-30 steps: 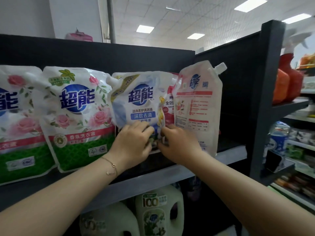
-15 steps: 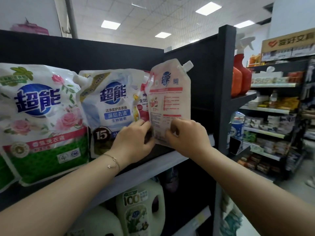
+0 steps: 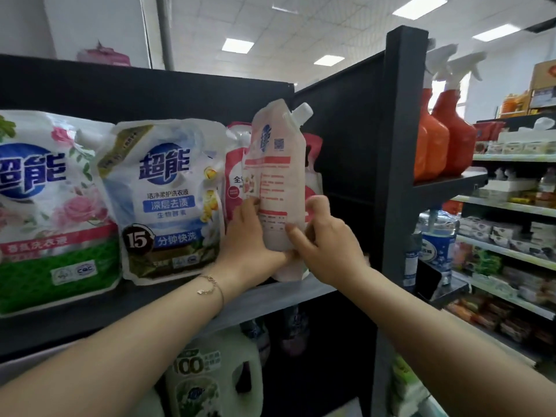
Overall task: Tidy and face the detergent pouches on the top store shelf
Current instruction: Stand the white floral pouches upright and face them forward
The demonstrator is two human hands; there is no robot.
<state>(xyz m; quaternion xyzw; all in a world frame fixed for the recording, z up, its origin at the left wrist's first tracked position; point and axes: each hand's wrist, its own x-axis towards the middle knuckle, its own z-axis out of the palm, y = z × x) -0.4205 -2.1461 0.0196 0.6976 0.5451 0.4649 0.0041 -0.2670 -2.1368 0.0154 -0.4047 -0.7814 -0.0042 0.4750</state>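
A pale pink detergent pouch (image 3: 275, 176) with a white spout stands at the right end of the top shelf (image 3: 270, 296), its printed back turned towards me and twisted edge-on. My left hand (image 3: 249, 245) grips its lower left side and my right hand (image 3: 325, 236) its lower right side. Behind it stands a red-and-white pouch (image 3: 236, 173), mostly hidden. To the left stand a blue-and-white pouch (image 3: 165, 203) and a rose-printed green pouch (image 3: 51, 212), both front-facing.
A black upright post (image 3: 397, 176) closes the shelf on the right. Orange spray bottles (image 3: 442, 136) stand on the neighbouring shelf beyond it. Large detergent jugs (image 3: 213, 374) sit on the shelf below. More stocked shelves run along the far right.
Both hands shifted from the blue-and-white pouch to the pale pink pouch, took hold of it and have turned it from flat towards edge-on. The camera has panned right.
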